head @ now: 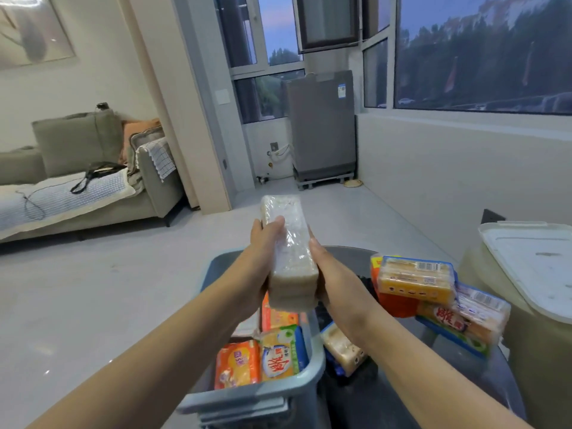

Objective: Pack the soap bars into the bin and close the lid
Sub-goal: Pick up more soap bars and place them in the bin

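I hold a long clear-wrapped pack of pale soap bars (289, 252) up in the air above the grey-blue bin (312, 360). My left hand (263, 258) grips its left side and my right hand (332, 274) grips its right side. Inside the bin lie several wrapped soaps, among them an orange one (236, 365) and a yellow-green one (281, 354). More soap packs are stacked on the dark round table to the right: an orange pack with a blue rim (414, 278), a red-lettered pack (464, 317) and a tan pack (342, 348) beside the bin.
A white lid (538, 267) rests on a beige container at the far right. The dark glass table (433, 391) holds the bin and packs. A grey sofa stands at the left, a washing machine at the back, windows beyond. Pale floor lies left of the bin.
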Motion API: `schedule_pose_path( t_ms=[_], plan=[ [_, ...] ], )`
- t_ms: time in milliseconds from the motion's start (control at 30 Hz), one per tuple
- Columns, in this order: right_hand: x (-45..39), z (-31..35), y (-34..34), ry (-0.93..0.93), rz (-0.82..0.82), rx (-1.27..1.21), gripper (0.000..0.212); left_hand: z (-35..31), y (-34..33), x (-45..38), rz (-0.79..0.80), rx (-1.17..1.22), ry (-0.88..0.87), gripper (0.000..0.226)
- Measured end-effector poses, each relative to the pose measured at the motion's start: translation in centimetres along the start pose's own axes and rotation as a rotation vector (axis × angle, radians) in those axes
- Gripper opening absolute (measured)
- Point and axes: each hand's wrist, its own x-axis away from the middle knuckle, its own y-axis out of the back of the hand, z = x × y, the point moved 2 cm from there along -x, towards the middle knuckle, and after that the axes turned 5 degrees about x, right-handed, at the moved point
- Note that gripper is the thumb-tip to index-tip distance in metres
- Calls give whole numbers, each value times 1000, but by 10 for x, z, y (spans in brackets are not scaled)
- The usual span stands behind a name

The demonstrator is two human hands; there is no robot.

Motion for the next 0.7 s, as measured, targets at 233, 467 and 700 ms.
schedule_pose_path(
  t_ms=[233,467,700],
  plan=[
    [-24,4,-38,-21,112,69,53,-10,49,9,-26,93,72,47],
    [-54,-9,-53,-229,124,121,40,8,76,-12,-147,124,219,44],
    [-80,-36,-56,-558,123,50,31,30,89,-35,-312,16,350,37]
  ],
)
